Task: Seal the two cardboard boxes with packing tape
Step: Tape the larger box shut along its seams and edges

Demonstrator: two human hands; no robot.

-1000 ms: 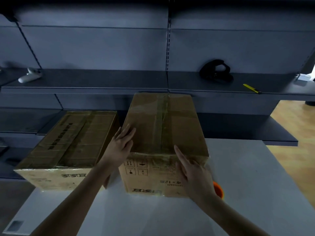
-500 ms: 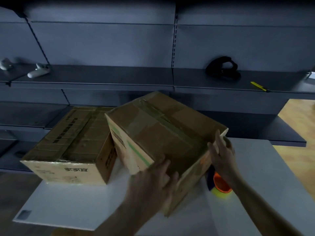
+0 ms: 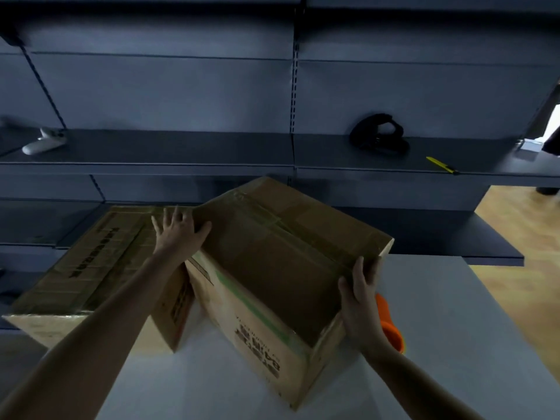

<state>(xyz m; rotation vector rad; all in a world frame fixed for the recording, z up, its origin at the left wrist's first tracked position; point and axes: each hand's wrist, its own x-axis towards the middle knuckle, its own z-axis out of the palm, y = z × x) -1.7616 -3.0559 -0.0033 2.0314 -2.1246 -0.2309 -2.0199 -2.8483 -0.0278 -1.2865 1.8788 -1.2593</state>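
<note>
Left hand flat on box corner, right hand gripping box edge

Brown cardboard box with a green stripe and black print; tan second box, black lettering; orange tape dispenser; yellow utility knife; dark grey shelving; pale grey table.

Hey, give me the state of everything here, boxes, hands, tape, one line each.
Right box: flaps closed, taped, askew on table.
Left box: flaps closed, flat on table.
Left hand: fingers spread, touching right box's far corner.
Right hand: grips right box's near corner.
Orange tape roll: on table behind right hand.
</note>
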